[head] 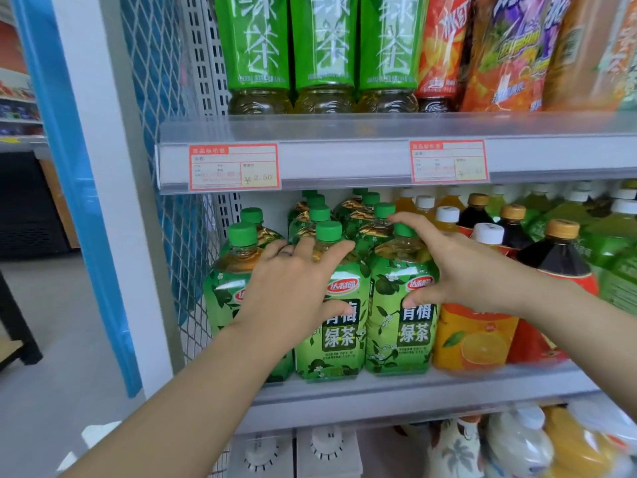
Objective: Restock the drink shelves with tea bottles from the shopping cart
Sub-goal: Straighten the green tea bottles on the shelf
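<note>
Left hand (293,294) grips middle tea bottle (339,336); right hand (462,267) grips neighbouring tea bottle (396,343).

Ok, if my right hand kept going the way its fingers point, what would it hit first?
Likely the second-row tea bottle; the right hand looks nearly at its neck, depth unclear.

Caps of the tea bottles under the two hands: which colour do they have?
Green; the caps show best in the head view.
</note>
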`<act>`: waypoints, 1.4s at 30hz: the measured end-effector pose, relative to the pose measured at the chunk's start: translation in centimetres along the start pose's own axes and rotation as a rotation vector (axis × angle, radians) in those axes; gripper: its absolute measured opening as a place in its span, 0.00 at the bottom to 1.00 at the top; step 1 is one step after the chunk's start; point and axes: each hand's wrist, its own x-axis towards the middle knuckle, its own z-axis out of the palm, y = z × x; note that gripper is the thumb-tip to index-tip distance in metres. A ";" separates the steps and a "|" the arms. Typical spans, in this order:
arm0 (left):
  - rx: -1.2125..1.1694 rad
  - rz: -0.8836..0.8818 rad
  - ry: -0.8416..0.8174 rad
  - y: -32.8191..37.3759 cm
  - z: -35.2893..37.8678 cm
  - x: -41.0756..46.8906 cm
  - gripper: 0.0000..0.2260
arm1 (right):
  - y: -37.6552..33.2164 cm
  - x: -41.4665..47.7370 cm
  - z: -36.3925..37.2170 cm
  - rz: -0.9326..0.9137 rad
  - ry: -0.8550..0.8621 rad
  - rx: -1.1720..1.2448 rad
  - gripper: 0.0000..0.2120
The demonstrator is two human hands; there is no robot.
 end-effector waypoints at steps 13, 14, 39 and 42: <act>-0.640 -0.486 0.460 0.4 4.4 -7.3 0.42 | -4.1 -3.6 10.0 -0.092 0.529 -0.343 0.47; -0.662 -0.503 0.423 0.6 4.9 -7.2 0.46 | -4.1 -3.5 10.8 -0.080 0.516 -0.386 0.48; -1.109 -0.043 -0.024 15.2 6.9 -9.9 0.10 | 0.6 -16.0 11.8 0.313 0.360 0.229 0.07; -1.173 -0.061 -0.224 19.2 9.6 -10.1 0.10 | 3.6 -19.3 15.4 0.483 0.174 0.280 0.06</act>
